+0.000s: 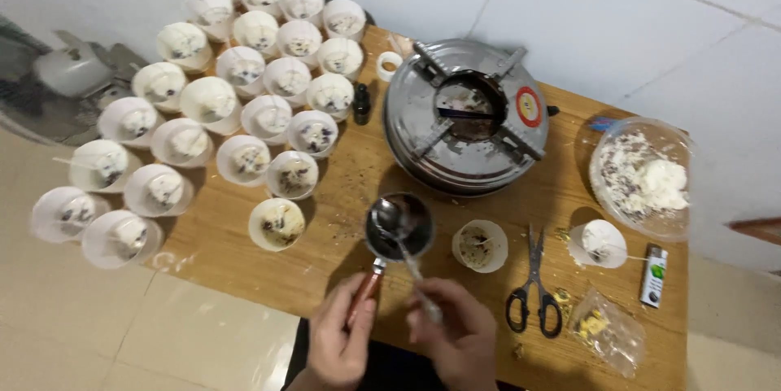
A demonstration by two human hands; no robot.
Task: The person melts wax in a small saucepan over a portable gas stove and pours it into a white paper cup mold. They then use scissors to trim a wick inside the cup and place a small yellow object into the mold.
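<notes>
2 hands (399,334) over table (236,269) — small pot (399,228), apparently spoon (404,246) in it.

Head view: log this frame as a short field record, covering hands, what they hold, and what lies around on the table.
left hand: grips the handle of a small pot
right hand: holds a spoon, its bowl over the pot
pot: on the wooden table, dark inside
cup: right of the pot, dark bits inside
filled cups: many, white, in rows at the table's left end
stove: round, metal, behind the pot
bowl: clear, white mix inside, far right
scissors: black handles, right of the cup
lighter: near the right edge
</notes>
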